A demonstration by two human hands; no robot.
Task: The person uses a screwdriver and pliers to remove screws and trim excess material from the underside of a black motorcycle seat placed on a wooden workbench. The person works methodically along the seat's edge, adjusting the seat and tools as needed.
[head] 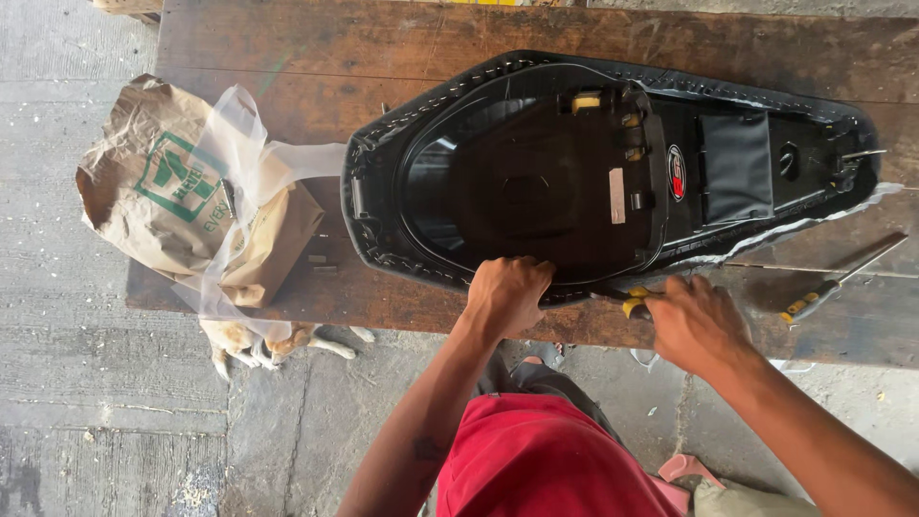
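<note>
Red shorts [546, 460] are showing below the seat [593, 163], lying upside down on the table [287, 57]. Left hand [507, 292] is pressing its near edge, grip closed; right hand [694, 325] is gripping a yellow-handled tool [634, 304] there. Edge work looks unfinished.

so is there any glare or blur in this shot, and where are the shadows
Head view: daylight glares on the glossy seat base; faint shadow beneath the paper bag on the wooden bench; the left hand and the right hand with its yellow-handled tool look slightly soft, the rest sharp.
</note>
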